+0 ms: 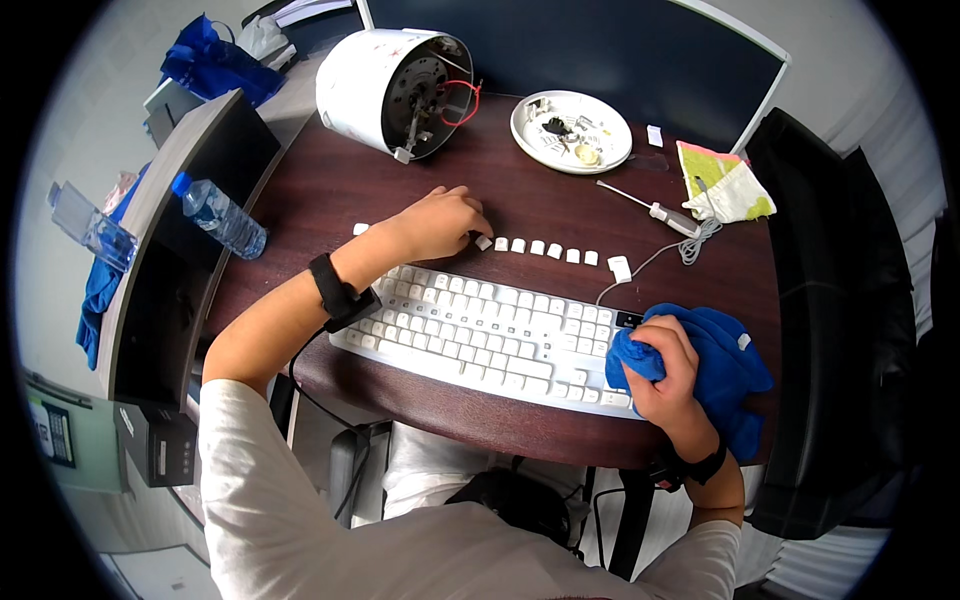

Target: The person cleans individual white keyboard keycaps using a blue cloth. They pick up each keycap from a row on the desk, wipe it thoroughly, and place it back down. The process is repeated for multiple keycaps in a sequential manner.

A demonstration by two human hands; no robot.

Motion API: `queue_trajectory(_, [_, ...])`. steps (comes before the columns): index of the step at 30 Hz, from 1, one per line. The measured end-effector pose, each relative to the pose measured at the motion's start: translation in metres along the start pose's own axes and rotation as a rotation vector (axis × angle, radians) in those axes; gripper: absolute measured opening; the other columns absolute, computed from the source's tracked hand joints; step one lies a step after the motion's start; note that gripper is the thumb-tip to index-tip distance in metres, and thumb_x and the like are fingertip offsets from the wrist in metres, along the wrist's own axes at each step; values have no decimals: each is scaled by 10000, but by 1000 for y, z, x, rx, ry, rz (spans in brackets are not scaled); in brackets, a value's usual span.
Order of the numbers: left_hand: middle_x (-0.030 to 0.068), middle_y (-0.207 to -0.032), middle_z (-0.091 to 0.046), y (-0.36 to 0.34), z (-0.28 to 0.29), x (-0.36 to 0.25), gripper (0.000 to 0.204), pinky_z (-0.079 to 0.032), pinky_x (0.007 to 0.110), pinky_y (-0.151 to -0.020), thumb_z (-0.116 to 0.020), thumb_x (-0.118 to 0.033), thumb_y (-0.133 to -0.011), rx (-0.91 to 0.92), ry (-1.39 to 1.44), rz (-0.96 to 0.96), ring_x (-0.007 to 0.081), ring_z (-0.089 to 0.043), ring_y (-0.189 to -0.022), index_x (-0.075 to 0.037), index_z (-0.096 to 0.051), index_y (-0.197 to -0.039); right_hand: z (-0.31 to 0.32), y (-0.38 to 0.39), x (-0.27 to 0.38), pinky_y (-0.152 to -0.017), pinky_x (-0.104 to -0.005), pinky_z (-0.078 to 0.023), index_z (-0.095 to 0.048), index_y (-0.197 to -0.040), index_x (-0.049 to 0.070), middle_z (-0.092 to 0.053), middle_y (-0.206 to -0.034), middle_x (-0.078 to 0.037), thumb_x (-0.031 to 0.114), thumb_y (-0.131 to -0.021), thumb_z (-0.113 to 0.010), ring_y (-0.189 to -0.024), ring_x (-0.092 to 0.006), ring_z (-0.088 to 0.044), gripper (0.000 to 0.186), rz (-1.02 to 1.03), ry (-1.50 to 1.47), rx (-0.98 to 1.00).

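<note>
A white keyboard (455, 345) lies in front of me, and part of one upper row shows small dark switches without caps. Beyond it, several loose white keycaps (537, 247) stand in a line on the dark wooden desk. My left hand (440, 225) is at the left end of that line, its fingers closed at a tilted keycap (484, 242). My right hand (672, 365) grips a bunched blue cloth (725, 350) at the keyboard's right end. The rest of the cloth spreads over the desk beside it.
A white cylindrical housing (355, 90) with a red wire lies on its side at the back. Nearby are a white plate (522, 140) of small parts, a screwdriver (665, 215), a coiled cable (690, 248) and a folded cloth (735, 190). A water bottle (225, 220) stands left.
</note>
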State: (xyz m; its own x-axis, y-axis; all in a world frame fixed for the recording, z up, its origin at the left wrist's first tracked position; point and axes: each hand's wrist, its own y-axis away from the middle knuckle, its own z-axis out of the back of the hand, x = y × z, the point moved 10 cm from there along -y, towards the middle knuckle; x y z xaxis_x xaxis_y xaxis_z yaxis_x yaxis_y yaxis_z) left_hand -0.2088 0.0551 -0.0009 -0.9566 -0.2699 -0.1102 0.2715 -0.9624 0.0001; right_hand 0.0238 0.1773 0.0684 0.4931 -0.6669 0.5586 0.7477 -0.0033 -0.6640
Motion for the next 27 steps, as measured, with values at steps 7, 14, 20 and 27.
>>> queue_trajectory(7, [57,-953,-628,-1,3,-6,240,-410,373,-903,-676,-130,-748,-43,114,-23,254,-529,-1006,-90,-685,-984,0,0,0,-630,-314,-478,-568,-952,-5,-578,-874,-145,-53,-669,-648,-718,-259,-593,298,4,3,4])
queue_trajectory(14, [50,-935,-619,-2,-5,0,175,-413,374,-893,-649,-114,-757,-42,104,9,244,-535,-1013,-105,-684,-928,-1,0,1,-630,-314,-478,-569,-952,-2,-578,-872,-142,-54,-667,-656,-718,-257,-593,302,5,-13,6])
queue_trajectory(20, [77,-956,-612,1,0,-4,306,-420,380,-887,-661,-80,-716,-70,40,6,257,-543,-1001,-86,-657,-1022,-1,-1,2,-630,-312,-479,-569,-951,0,-577,-873,-142,-51,-671,-659,-716,-255,-593,299,10,-7,7])
queue_trajectory(27, [87,-951,-610,10,16,5,310,-423,374,-872,-677,-103,-711,-119,5,24,263,-546,-992,-79,-649,-1019,-1,0,1,-623,-307,-478,-568,-950,-2,-577,-872,-141,-54,-675,-657,-708,-248,-592,294,8,-1,1])
